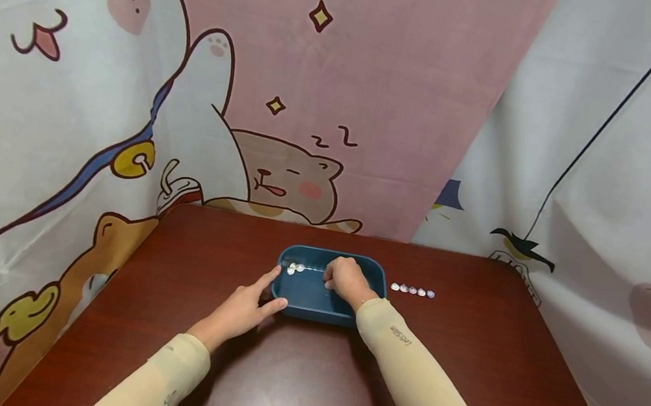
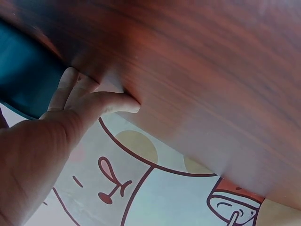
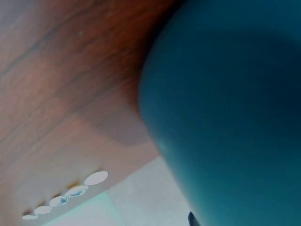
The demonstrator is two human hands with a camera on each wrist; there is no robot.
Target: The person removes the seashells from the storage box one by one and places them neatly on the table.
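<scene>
A dark blue rectangular tray [image 1: 315, 314] rests on the table, with several small, pale, round pieces [image 1: 293, 268] in its back left corner. My left hand [image 1: 241, 309] is at the tray's left end, thumb and index finger spread against its rim. In the left wrist view, the fingers of that hand [image 2: 77, 103] reach toward the teal wall. My right hand [image 1: 347, 278] is inside the tray, toward its right side, fingers bent down to the floor. I cannot tell whether its fingertips pinch anything. The right wrist view shows the tray's outer wall [image 3: 211, 117], and the right hand is hidden there.
Right of the tray, several shiny round pieces [image 1: 413, 290] lie in a straight row on the dark red wooden table [image 1: 178, 267]. Cloth printed with cartoon animals [image 1: 370, 103] hangs behind the table and along its sides.
</scene>
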